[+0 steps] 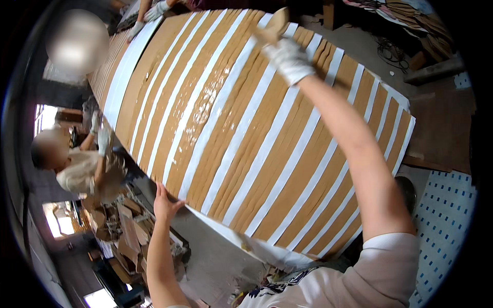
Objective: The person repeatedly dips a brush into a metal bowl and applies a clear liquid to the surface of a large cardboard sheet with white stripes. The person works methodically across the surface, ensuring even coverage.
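Observation:
A wide spread of brown cardboard sheets (pixel 287 191), overlapped in steps with white strips (pixel 261 154) between them, lies in front of me. A shiny wet film covers its left part. My right hand (pixel 288 59), in a white glove, is at the far edge with its fingers closed round a tan, flat tool (pixel 271 30); motion blur hides its exact kind. My bare left hand (pixel 165 206) rests at the near left edge of the sheets, fingers stretched up and thumb apart, holding nothing.
Another person (pixel 84 167) in gloves stands at the left. A further person's gloved hands (pixel 155 11) touch the far left sheets. Cardboard scraps (pixel 128 226) are heaped at the lower left. A wooden board (pixel 440 131) and a blue-spotted pale sheet (pixel 444 226) lie at the right.

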A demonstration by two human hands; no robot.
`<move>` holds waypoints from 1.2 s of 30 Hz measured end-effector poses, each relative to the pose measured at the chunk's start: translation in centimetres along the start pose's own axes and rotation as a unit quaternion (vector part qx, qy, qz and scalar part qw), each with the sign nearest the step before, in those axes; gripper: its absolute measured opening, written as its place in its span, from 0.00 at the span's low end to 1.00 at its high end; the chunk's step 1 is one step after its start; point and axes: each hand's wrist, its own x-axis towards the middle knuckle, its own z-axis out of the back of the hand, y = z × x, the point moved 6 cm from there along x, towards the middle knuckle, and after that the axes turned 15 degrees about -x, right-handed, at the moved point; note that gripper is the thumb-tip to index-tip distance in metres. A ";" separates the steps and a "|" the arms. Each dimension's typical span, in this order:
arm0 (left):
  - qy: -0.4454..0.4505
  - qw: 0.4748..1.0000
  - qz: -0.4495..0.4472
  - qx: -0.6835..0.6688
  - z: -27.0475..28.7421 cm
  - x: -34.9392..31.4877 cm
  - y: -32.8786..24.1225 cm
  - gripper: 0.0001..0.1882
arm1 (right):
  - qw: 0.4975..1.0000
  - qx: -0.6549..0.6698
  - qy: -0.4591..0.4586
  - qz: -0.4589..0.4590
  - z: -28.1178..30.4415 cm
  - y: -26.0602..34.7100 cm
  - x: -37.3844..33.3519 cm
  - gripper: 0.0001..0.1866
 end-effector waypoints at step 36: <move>-0.003 0.999 0.050 -0.005 0.9 -0.5 -0.5 0.68 | 0.988 -0.145 0.024 0.048 -2.1 -1.0 6.0 0.28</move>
